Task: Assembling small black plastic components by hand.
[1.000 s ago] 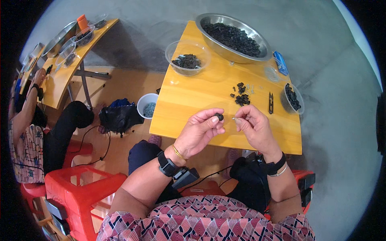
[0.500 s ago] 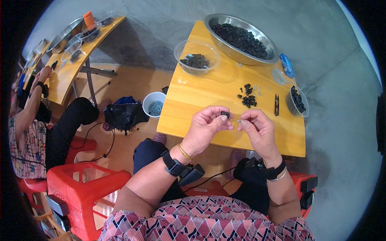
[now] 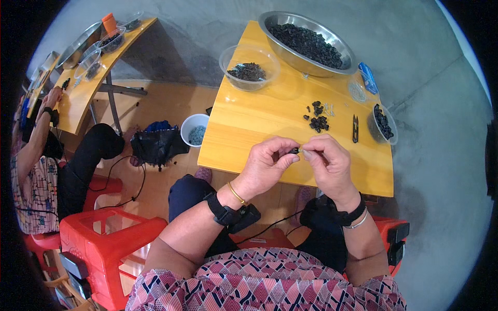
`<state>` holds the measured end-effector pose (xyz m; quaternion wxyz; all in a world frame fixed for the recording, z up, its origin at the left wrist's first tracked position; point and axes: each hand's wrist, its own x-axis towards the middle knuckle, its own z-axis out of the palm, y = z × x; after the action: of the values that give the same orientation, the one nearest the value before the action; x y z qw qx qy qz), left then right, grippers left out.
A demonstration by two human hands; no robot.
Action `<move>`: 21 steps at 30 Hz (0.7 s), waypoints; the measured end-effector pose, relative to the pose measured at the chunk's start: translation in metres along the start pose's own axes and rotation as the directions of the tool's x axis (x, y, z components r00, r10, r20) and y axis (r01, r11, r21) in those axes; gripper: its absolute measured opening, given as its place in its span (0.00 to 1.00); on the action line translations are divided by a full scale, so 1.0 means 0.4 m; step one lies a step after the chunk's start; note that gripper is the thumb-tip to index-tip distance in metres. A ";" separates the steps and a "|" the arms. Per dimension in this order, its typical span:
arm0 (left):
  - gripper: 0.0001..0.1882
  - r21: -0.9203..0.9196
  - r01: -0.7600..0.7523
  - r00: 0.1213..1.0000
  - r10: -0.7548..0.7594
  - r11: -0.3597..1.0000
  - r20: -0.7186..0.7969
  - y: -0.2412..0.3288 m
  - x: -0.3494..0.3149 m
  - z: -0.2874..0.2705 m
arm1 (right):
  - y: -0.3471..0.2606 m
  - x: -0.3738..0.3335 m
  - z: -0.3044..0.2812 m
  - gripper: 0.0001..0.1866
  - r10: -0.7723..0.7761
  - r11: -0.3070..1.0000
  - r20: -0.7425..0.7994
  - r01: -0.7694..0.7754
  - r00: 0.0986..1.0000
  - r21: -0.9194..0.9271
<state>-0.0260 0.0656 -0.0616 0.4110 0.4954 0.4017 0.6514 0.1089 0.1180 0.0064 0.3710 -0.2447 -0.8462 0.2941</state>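
Observation:
My left hand [image 3: 263, 165] pinches a small black part [image 3: 294, 151] above the near edge of the yellow table [image 3: 249, 122]. My right hand [image 3: 329, 165] meets it there, its thumb and forefinger closed on a small shiny metal piece [image 3: 301, 150] that touches the black part's end. The fingers hide most of both pieces. Just beyond my hands lies a loose heap of black parts [image 3: 319, 123], with several thin silvery pieces [image 3: 329, 109] beside it. To the right of these rests a pair of black thread snips [image 3: 355, 128].
At the back stands a steel basin [image 3: 348, 62] full of black parts. Around it are a clear bowl [image 3: 228, 65], a clear dish [image 3: 357, 92], a blue packet [image 3: 368, 78] and a right-hand tub [image 3: 392, 133]. A white bucket [image 3: 191, 122] and red stool [image 3: 104, 233] stand left; another person's hand [image 3: 53, 97] works beyond.
My hands have come together: the metal piece in my right fingers now meets the black part in my left. The whole view has shifted slightly.

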 end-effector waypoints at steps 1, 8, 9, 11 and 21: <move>0.10 0.002 0.042 0.999 -0.042 0.999 -0.005 -0.001 -0.001 0.001 | -0.001 0.002 0.000 0.05 0.002 1.000 0.001 -0.002 1.000 0.000; 0.08 0.004 0.021 0.999 -0.021 1.000 -0.040 -0.002 0.000 0.007 | -0.013 0.003 -0.008 0.06 -0.046 0.994 0.055 0.051 0.997 -0.097; 0.08 0.045 0.056 0.998 -0.055 0.997 -0.027 0.009 0.000 0.005 | -0.012 0.001 -0.008 0.06 -0.040 0.995 0.063 0.046 0.997 -0.093; 0.07 0.088 0.084 0.996 -0.083 0.993 -0.016 0.008 -0.002 0.002 | -0.007 -0.007 -0.001 0.06 -0.051 0.995 0.070 0.056 0.996 -0.080; 0.05 0.009 0.105 0.991 -0.105 0.994 0.083 0.012 -0.008 0.011 | -0.018 -0.047 -0.011 0.06 -0.015 0.993 0.083 0.024 0.996 -0.112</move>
<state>-0.0217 0.0614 -0.0572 0.4600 0.5013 0.4112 0.6066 0.1222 0.1025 0.0047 0.3246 -0.2448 -0.8783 0.2518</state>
